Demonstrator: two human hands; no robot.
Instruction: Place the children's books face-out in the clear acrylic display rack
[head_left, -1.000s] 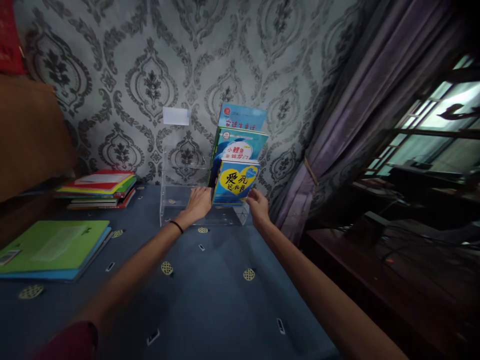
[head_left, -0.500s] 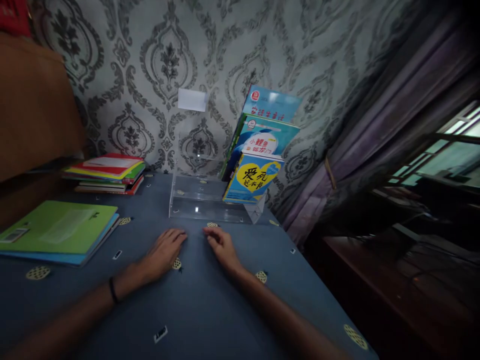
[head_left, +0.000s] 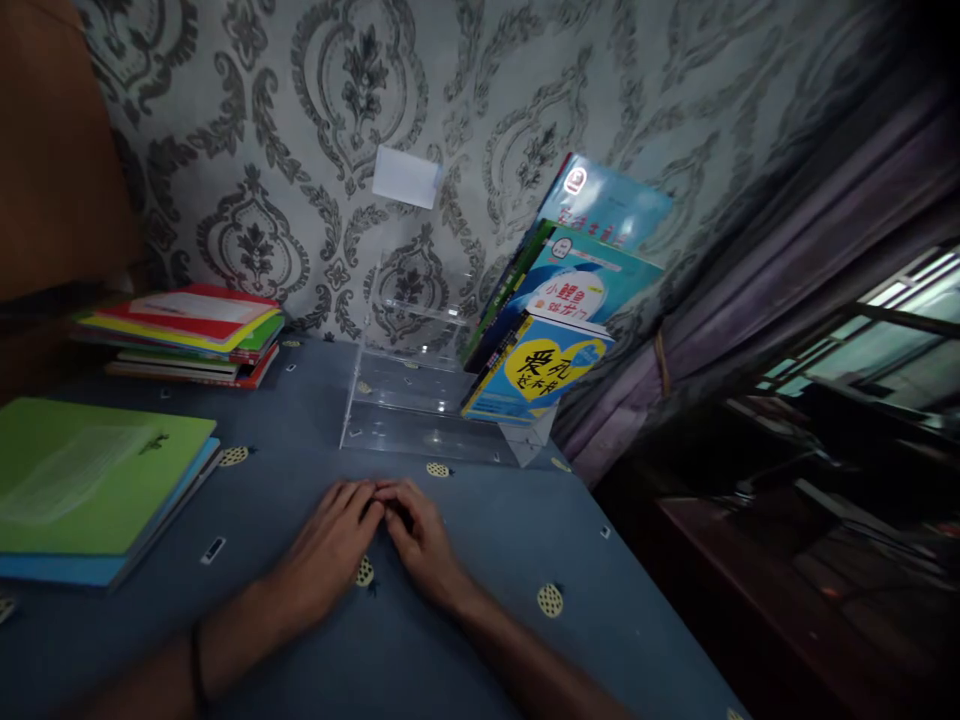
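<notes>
My left hand (head_left: pixel 335 540) rests on the blue tablecloth (head_left: pixel 300 680), a dark band at its wrist. Its fingers lie forward, loosely bent and holding nothing. Against its fingertips come those of my right hand (head_left: pixel 421 545), which is turned on its side with thumb and fingers apart and nothing visible between them. Just beyond both hands stands a clear tiered rack (head_left: pixel 405 425). At the rack's right side, leaning back on its tiers, are a blue book with a yellow heart (head_left: pixel 536 365), a teal book (head_left: pixel 626 270) and a light blue book (head_left: pixel 630 205).
A green book (head_left: pixel 82 480) lies on a blue one at the left. Behind it is a stack of books with a red cover (head_left: pixel 217 305) on top. A white card (head_left: pixel 407 178) shows above the rack. A purple curtain (head_left: pixel 720 280) hangs at the right.
My hands have come together until their fingertips touch; before, a gap lay between them. The view has shifted and tilted a little. The books and rack stay in place.
</notes>
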